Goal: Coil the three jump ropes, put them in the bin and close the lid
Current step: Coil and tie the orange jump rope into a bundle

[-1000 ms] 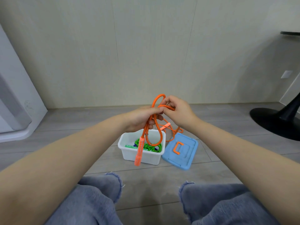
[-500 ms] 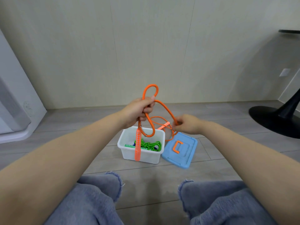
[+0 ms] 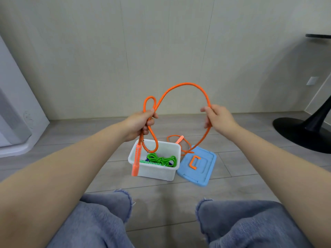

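Two hands up at chest height, orange jump rope [image 3: 186, 85] strung between them in a big arc.

Left hand [image 3: 138, 123] fisted round gathered loops of the rope, thumb on top; a small loop pokes above the fist, another hangs below, and one orange handle [image 3: 136, 160] dangles down in front of the bin's near-left corner. Right hand [image 3: 217, 117] off to the right, fingers curled loosely round the rope, thumb forward; arm stretched out, elbow low. From the right hand the rope drops to the floor behind the bin, where the second handle [image 3: 179, 139] lies. White bin [image 3: 159, 171] sits open on the floor [image 3: 232, 163], green rope [image 3: 161, 159] coiled inside plus something blue, hard to make out. Blue lid [image 3: 206, 169] with orange latch flat on the floor, touching the bin's right side. Knees in jeans [image 3: 241, 224] along the bottom edge.
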The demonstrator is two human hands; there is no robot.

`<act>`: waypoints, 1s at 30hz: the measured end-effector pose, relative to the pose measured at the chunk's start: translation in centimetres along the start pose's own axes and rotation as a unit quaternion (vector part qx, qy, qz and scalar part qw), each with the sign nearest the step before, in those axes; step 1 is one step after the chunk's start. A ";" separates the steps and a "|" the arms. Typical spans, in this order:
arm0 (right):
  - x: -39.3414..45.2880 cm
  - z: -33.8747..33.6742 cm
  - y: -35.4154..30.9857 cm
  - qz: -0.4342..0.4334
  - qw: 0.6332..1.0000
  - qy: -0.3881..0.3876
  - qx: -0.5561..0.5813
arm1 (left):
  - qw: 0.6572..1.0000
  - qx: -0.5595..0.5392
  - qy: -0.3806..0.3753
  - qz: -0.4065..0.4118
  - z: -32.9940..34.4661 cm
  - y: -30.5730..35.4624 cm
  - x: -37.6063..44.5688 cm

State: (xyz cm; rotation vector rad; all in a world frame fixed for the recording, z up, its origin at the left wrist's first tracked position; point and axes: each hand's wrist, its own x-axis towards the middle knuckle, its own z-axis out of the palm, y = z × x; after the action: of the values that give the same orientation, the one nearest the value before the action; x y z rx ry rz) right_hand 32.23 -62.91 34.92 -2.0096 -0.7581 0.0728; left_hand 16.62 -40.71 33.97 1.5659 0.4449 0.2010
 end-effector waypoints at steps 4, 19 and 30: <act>-1.3 3.4 -3.9 0.048 0.989 -0.082 0.114 | 1.000 -0.005 -0.028 -0.001 0.6 0.1 -0.2; -2.0 4.5 -4.1 0.097 0.979 -0.099 0.146 | 0.992 -0.124 0.009 -0.038 0.5 0.2 0.0; -2.9 4.8 -5.8 0.011 0.968 -0.109 0.228 | 0.985 -0.170 -0.007 -0.036 1.0 0.6 -0.2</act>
State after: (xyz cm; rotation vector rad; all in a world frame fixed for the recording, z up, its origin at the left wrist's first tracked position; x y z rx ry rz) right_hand 25.43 -58.75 36.21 -1.5839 -0.7749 0.4477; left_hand 16.94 -41.66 34.56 1.2149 0.4299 0.1981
